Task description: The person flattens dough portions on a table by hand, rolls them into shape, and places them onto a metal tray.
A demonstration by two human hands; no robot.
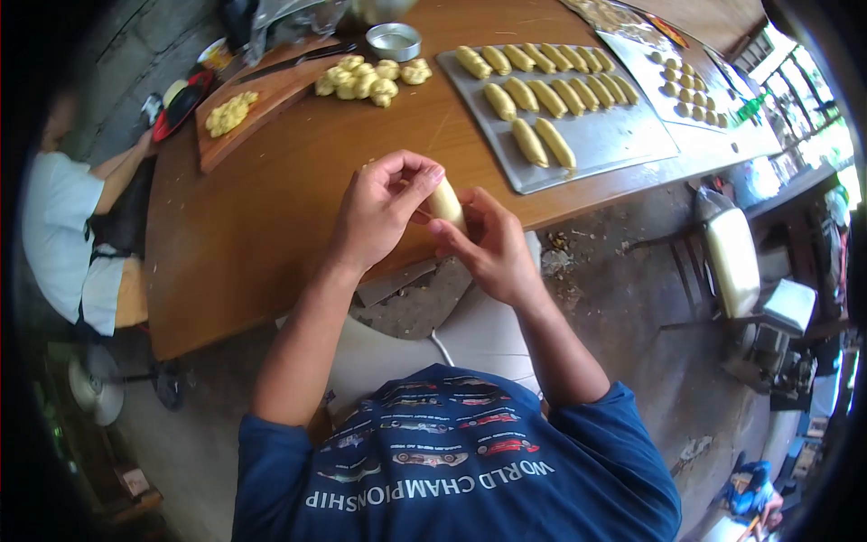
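Between my two hands, above the near edge of the wooden table, is a smooth yellow dough roll (pixel 446 204). My left hand (pixel 390 203) pinches its upper end with thumb and fingers. The lower end is gripped by my right hand (pixel 485 242), thumb in front and fingers curled behind. Just beyond my hands lies a metal baking tray (pixel 623 140) with rows of similar dough rolls (pixel 542 95). A heap of dough lumps (pixel 361 81) rests farther back on the table, left of the tray.
The wooden table (pixel 244 235) spans the view. On it are a cutting board (pixel 217 149) with small dough pieces (pixel 231 115), a knife (pixel 293 60) and a round metal tin (pixel 394 42). A second tray (pixel 646 77) holds dough balls. Another person (pixel 68 217) is at the left.
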